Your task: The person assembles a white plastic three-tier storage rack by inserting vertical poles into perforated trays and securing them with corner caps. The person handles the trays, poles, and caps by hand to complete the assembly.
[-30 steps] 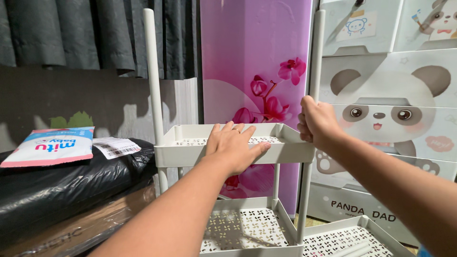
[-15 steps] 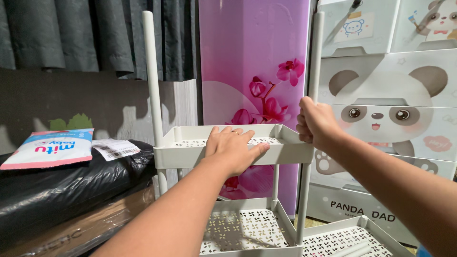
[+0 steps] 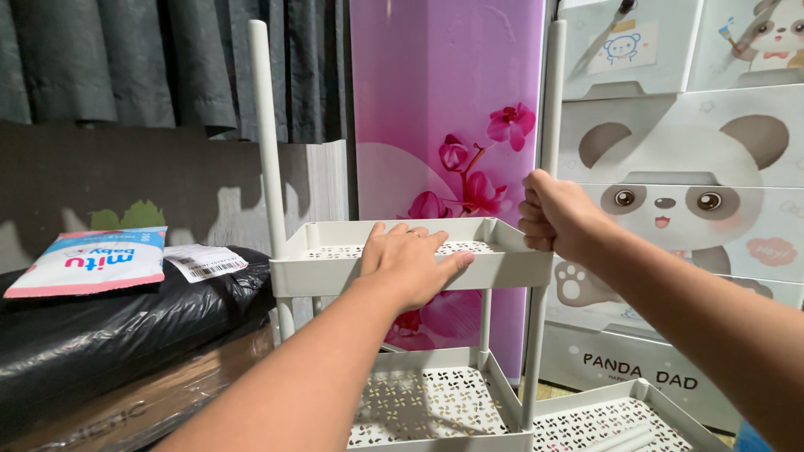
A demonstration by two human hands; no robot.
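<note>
A panda-printed drawer cabinet [image 3: 670, 167] fills the far right, and just left of it stands a tall pink panel with orchid flowers [image 3: 448, 100]. Dark grey curtains [image 3: 126, 59] hang across the far left, above a black plastic-wrapped bundle [image 3: 109, 322] that lies at the left with a flat baby-goods packet [image 3: 88, 261] and a white label [image 3: 205, 260] on top of it.

In the middle stands a white plastic shelf rack [image 3: 402, 335]. Its upper tray [image 3: 318, 272] sits between two upright poles, the left pole [image 3: 268, 159] and the right pole [image 3: 548, 92], which both rise well above it. A lower tray [image 3: 435, 402] with a perforated floor lies beneath it, and another perforated tray [image 3: 620, 423] shows at the near right, with loose white tubes lying in it.

The left hand [image 3: 410, 259] lies flat on the near rim of the upper tray, fingers spread and reaching over the edge into it, gripping nothing. The right hand [image 3: 557, 218] is closed in a fist around the right pole, just above the tray's right corner.
</note>
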